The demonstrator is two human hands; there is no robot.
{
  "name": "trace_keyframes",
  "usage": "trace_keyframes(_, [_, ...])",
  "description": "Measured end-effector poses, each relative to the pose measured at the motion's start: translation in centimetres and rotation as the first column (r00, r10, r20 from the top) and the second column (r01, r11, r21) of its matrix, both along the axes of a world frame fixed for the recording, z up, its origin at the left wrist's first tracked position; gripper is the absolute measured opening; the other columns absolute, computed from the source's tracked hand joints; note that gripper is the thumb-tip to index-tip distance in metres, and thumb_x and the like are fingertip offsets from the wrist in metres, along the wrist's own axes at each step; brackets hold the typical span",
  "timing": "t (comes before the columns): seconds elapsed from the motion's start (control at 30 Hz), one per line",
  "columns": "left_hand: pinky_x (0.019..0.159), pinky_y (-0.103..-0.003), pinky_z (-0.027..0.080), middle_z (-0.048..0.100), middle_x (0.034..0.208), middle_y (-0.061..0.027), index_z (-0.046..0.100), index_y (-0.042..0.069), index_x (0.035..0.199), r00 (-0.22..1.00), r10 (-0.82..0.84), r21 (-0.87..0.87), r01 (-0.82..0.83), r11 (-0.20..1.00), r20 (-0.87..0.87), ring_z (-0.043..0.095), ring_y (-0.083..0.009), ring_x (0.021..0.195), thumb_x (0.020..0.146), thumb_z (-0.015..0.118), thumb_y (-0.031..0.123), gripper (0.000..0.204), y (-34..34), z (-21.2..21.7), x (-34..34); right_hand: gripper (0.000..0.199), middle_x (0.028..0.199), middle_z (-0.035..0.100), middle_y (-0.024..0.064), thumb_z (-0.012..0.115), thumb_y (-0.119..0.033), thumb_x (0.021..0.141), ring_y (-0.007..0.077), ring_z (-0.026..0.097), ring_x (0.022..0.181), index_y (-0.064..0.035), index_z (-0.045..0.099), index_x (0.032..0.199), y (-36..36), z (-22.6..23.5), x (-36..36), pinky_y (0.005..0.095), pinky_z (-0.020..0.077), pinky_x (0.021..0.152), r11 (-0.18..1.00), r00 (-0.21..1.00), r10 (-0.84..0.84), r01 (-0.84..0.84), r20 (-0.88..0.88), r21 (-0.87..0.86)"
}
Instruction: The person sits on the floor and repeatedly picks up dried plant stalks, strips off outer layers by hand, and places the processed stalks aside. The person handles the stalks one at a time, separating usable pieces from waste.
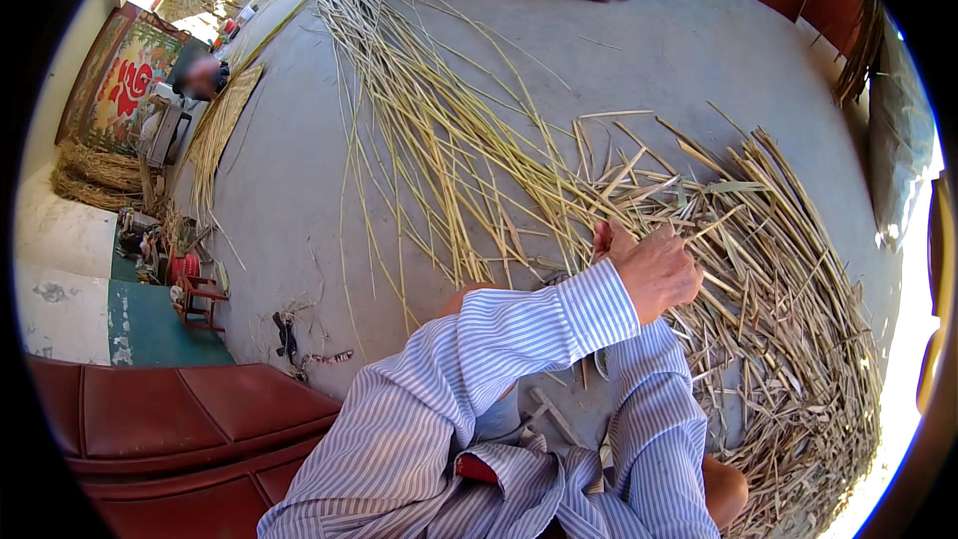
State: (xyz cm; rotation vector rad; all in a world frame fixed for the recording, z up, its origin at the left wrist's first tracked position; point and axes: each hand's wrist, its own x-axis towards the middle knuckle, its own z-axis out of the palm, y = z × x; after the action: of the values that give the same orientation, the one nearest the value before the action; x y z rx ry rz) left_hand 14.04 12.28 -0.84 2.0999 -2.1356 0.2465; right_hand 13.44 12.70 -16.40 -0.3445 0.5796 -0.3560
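Head view, read left to right. At 9 o'clock, at the far rim, a decorated panel [125, 75] leans against the wall beside coiled bundles of dry fibre [95, 175], and another person [200, 78] sits there behind a flat woven mat [222, 125]; their hands are not the wearer's. Below, toward 8 o'clock, a small red stool [195, 294] stands on the grey floor [289, 200], and a dark red cushioned seat [190, 419] fills the lower left.

From 12 o'clock a long sheaf of pale reed stalks [419, 130] runs down to the centre, laid lengthwise so that the butt ends arrive within reach. The left arm, in a blue-striped sleeve [479, 359], crosses the body toward 3 o'clock; the left hand [654, 269] is closed around a few stalks at their near ends, thumb uppermost, apparently to draw them out of the sheaf. The right hand is hidden (only its sleeve [654, 429] shows at 5 o'clock), so whether its grip is open or closed cannot be told.

From 2 to 5 o'clock lies a curved heap of short, flat split strips [798, 319], fanned just beyond the working hand, probably so that trimmings fall clear of the whole stalks
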Motion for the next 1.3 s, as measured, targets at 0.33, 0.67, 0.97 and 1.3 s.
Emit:
trace_keyframes(0.33, [0.077,-0.044,0.044,0.064,0.086,-0.0130,0.061,0.004,0.095,0.989,0.043,0.177,-0.017,0.984,-0.142,0.060,-0.0321,0.088,0.074,0.073,0.020,0.029,-0.9,1.7,1.2,0.026,0.085,0.071,0.0124,0.060,-0.025,0.094,0.0170,0.068,0.072,0.0006,0.065,0.098,-4.0,-4.4,3.4,0.0273,0.0550,0.062,0.722,0.966,-0.110,-0.084,-0.234,-0.686])
trace_keyframes(0.67, [0.079,-0.043,0.043,0.063,0.093,-0.0153,0.061,0.001,0.108,0.975,0.023,0.350,0.058,0.935,-0.222,0.057,-0.0334,0.088,0.077,0.071,0.017,0.037,-2.6,1.7,-1.8,0.020,0.078,0.069,0.0098,0.059,-0.012,0.090,0.0138,0.064,0.061,0.0035,0.063,0.101,-19.6,-18.5,-14.9,0.0282,0.0530,0.055,0.559,0.615,-0.568,-0.198,-0.546,-0.805])
trace_keyframes(0.97, [0.075,-0.040,0.041,0.062,0.093,-0.0129,0.060,0.000,0.109,0.973,-0.047,0.511,0.159,0.845,-0.225,0.057,-0.0306,0.087,0.078,0.071,0.019,0.038,-5.3,-0.7,-3.7,0.006,0.075,0.063,0.0079,0.062,-0.007,0.088,0.0140,0.062,0.062,-0.0015,0.060,0.089,-29.2,-21.8,-22.5,0.0225,0.0457,0.047,0.889,0.720,-0.434,0.439,-0.542,-0.129])
trace_keyframes(1.3, [0.082,-0.039,0.042,0.065,0.104,-0.0107,0.061,0.002,0.112,0.989,-0.076,0.313,0.113,0.943,-0.126,0.059,-0.0274,0.096,0.077,0.073,0.019,0.040,-7.6,-1.9,-4.2,0.014,0.077,0.061,-0.0009,0.063,-0.022,0.096,0.0055,0.053,0.059,-0.0079,0.060,0.095,-30.7,-13.6,-21.0,0.0184,0.0462,0.049,0.736,0.722,-0.670,0.676,-0.174,-0.029])
